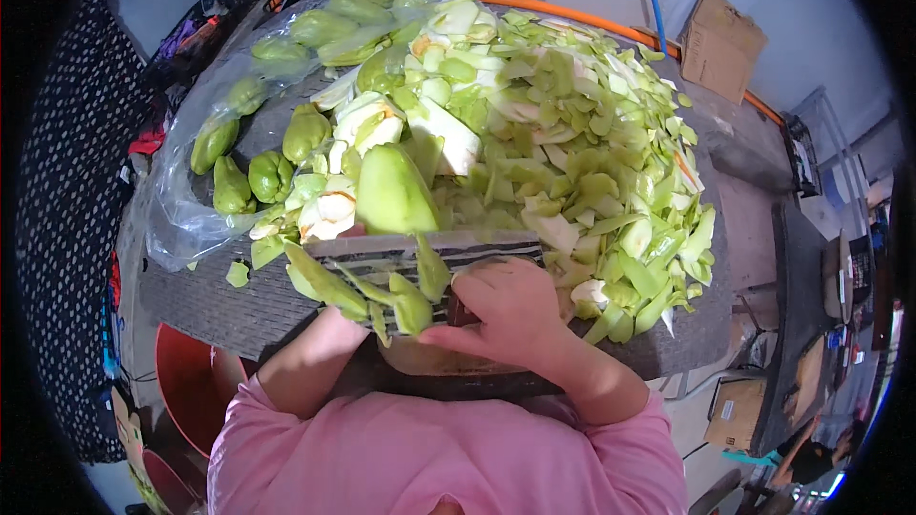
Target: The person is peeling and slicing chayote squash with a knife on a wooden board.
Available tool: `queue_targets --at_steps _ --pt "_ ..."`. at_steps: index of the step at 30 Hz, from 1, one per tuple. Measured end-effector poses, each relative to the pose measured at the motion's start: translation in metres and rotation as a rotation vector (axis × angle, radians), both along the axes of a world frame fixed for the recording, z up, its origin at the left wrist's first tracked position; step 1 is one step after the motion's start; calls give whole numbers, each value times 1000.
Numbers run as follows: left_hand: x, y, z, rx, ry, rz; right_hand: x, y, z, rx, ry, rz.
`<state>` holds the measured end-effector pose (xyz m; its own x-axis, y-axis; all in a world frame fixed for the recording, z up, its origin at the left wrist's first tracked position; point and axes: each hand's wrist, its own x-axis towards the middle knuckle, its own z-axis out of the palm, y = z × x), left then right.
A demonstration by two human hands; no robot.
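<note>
A broad cleaver [477,246], its wide flat face showing dark and light stripes, lies across the front of a pile of cut chayote. My right hand [506,310] is closed around its brown handle. Several green slices [410,305] hang over the cleaver's face. Against its far edge leans a large green chayote [393,193]. My left hand [339,329] reaches under from the left; a fingertip shows at the chayote's base, while the blade and slices hide the other fingers. Below the cleaver, part of a rounded wooden board [439,358] is visible.
Green peels and slices [582,153] heap over the middle and right of the dark table [219,291]. Whole chayotes [270,176] sit at the left on clear plastic [172,219]. A red bucket [191,391] stands below left. Cardboard boxes [720,43] are on the right.
</note>
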<state>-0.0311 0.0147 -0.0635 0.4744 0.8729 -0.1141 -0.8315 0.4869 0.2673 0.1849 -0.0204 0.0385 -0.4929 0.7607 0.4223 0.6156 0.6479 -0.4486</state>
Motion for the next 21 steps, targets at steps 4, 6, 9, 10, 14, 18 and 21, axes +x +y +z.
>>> queue_targets --at_steps 4,6,9,10,14,18,21 --pt "-7 2 -39 34 150 58 1 5 -2 -32 -5 -13" --pt "9 -6 14 131 259 178 7 11 -2 -106 -50 -63" --pt "24 -5 44 33 399 211 16 29 -13 -54 3 -235" --pt "24 -5 50 100 387 147 21 37 -15 -72 -20 -305" --pt "32 -11 58 256 84 -36 48 62 -13 -201 15 -651" --pt "29 -2 53 44 -32 -46 46 45 1 -294 190 -540" --pt "25 4 45 -14 27 -62 34 29 7 -255 152 -309"
